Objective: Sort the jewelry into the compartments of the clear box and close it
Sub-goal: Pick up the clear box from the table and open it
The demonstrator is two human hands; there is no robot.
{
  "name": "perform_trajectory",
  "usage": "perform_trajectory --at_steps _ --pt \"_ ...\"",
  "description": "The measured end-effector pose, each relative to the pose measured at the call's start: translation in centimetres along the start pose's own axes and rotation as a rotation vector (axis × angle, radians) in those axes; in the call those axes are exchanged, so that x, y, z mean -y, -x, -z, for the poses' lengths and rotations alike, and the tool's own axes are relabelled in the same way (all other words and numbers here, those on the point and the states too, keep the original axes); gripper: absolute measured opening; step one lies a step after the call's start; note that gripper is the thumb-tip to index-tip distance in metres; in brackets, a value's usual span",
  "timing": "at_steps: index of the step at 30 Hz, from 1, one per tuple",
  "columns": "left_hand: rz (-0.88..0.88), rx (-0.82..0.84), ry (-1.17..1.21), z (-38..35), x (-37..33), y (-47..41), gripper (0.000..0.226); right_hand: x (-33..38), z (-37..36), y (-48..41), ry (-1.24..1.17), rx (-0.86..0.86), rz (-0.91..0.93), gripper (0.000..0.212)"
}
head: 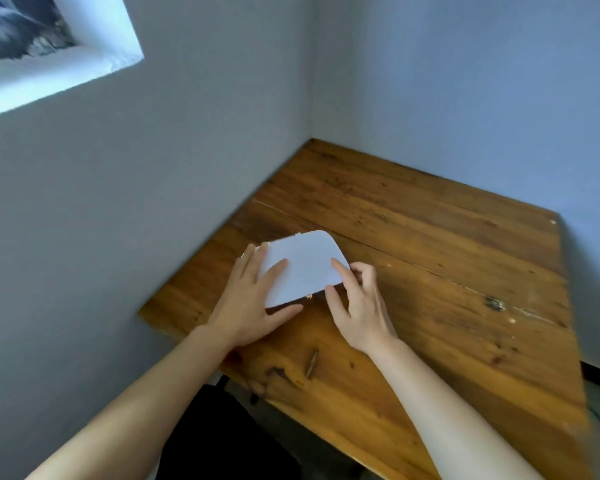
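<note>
The box (305,265) looks flat and white with rounded corners, and it lies on the wooden table (430,258) with its top face towards me. My left hand (250,303) is spread over its left part, thumb along the front edge. My right hand (357,306) pinches the right front corner between thumb and forefinger. A small gold piece (309,296) shows at the front edge between my thumbs; I cannot tell whether it is a clasp or jewelry. The compartments and anything inside are hidden.
The table stands in a room corner, with pale walls (153,202) close along its left and far sides. A window recess (49,46) is high on the left wall. Something black (215,438) lies below the near table edge.
</note>
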State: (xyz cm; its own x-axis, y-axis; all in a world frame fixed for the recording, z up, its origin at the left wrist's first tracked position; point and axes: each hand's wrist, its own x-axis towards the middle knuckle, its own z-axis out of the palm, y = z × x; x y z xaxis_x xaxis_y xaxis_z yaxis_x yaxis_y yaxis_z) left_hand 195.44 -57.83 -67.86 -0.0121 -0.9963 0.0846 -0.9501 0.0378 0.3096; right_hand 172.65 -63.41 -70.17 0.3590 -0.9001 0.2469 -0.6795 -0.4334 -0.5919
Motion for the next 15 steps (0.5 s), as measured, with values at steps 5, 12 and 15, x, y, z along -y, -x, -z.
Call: perform_trajectory --at_steps 5,12,15 --pt "0.138 0.083 0.211 0.8 1.1 1.8 0.110 0.7 0.1 2.1 0.067 0.160 -0.056 0.067" --pt "0.119 0.116 0.206 2.0 2.1 1.0 0.110 1.7 0.3 2.8 0.120 0.255 -0.116 0.095" --pt "0.115 0.052 0.277 2.5 2.3 0.8 0.102 1.9 1.0 2.6 0.103 0.229 -0.084 0.102"
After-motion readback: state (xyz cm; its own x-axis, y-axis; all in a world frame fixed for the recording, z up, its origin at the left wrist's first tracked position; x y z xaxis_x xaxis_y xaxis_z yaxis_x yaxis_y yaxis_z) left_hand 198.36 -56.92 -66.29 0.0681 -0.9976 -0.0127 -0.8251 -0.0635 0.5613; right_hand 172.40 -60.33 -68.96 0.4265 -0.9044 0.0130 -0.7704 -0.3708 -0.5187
